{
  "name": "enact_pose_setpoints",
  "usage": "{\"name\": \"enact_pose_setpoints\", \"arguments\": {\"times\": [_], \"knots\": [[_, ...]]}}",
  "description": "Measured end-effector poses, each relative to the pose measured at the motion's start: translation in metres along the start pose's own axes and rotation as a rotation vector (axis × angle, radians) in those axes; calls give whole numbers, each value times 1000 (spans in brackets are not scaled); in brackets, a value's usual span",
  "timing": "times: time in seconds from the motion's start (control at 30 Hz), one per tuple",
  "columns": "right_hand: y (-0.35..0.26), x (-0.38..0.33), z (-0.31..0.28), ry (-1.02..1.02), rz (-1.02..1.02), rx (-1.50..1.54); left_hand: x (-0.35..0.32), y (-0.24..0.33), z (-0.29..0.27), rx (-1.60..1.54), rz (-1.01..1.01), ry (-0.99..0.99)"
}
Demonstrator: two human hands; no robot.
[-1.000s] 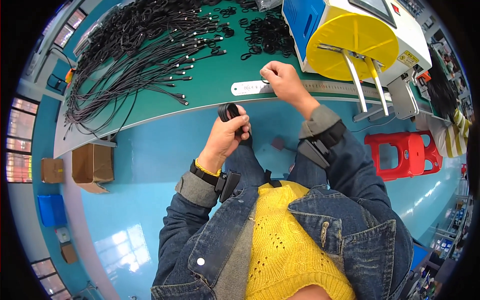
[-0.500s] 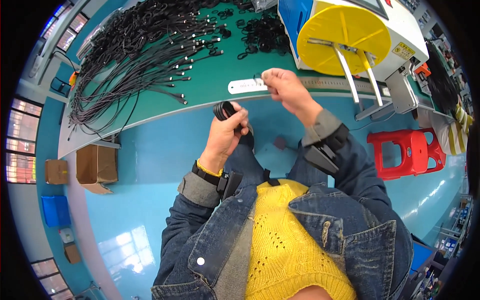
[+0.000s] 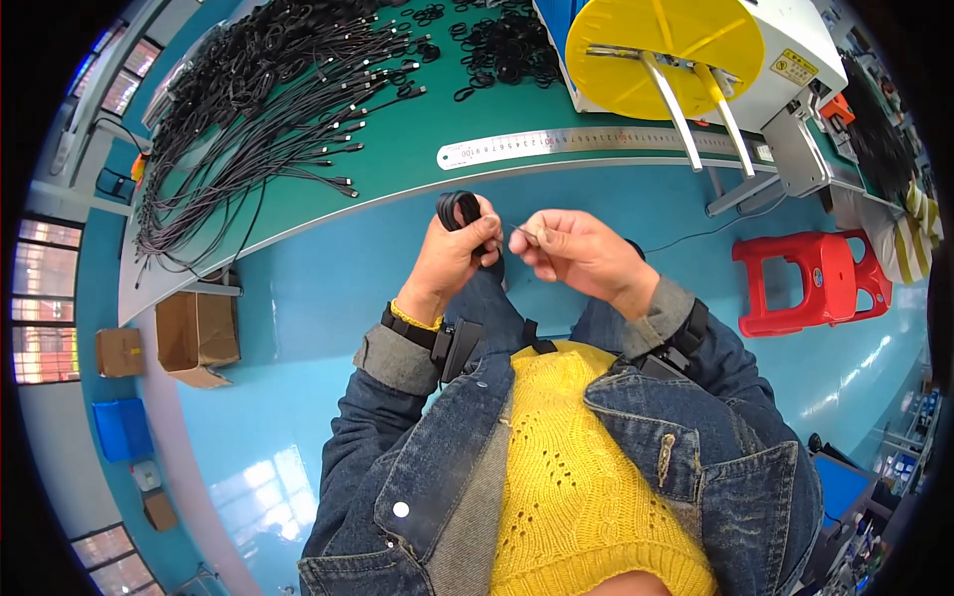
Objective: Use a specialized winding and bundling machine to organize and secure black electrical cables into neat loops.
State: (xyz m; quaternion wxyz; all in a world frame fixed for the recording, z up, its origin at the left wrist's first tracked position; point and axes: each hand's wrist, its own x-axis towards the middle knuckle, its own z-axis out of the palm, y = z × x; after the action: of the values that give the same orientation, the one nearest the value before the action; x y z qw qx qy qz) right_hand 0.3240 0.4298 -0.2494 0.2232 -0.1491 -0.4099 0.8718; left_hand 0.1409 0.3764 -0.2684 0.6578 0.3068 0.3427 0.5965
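A coiled black cable (image 3: pixel 458 211) is gripped in my left hand (image 3: pixel 452 253), its loops standing up above the thumb and fingers. Just to the right, my right hand (image 3: pixel 581 248) pinches a thin dark band (image 3: pixel 519 229) between thumb and fingertips. The band's tip points toward the coil, with a small gap between the two hands. Both hands are held in front of the table edge, over my lap. Exactly what kind of band it is, I cannot make out.
On the green table (image 3: pixel 397 149) lie a heap of black cables (image 3: pixel 268 109), several small black loops (image 3: pixel 507 50) and a steel ruler (image 3: pixel 556 141). A machine with a yellow disc (image 3: pixel 666 55) and protruding rods stands at the right. A red stool (image 3: pixel 795 283) and cardboard box (image 3: pixel 199 333) flank me.
My right hand has come down and back from above the ruler, bringing the thin band close to the coil. My left hand stays nearly in place, still gripping the cable.
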Motion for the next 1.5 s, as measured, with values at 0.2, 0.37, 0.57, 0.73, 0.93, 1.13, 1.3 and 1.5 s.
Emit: {"name": "enact_pose_setpoints", "arguments": {"times": [0.2,0.37,0.57,0.73,0.93,1.13,1.3,1.5], "knots": [[-12,-7,-8,-90,185,-6,-2,-3,18,36,-109,-33],[-64,-1,-8,23,-13,-724,-4,3,25,439,-294,-24],[-74,18,10,-230,-115,-1629,2,-3,41,801,-321,-8],[-60,30,6,-402,-76,-1726,5,-12,31,957,-235,-83],[-7,16,-13,-155,20,-973,-7,-31,21,805,94,78],[-6,9,-23,124,69,-597,-15,-11,23,217,-94,16],[-17,15,-1,184,-77,-911,-22,0,21,597,-186,50],[-21,13,81,132,-320,-1741,-43,-8,30,802,284,26]]}}
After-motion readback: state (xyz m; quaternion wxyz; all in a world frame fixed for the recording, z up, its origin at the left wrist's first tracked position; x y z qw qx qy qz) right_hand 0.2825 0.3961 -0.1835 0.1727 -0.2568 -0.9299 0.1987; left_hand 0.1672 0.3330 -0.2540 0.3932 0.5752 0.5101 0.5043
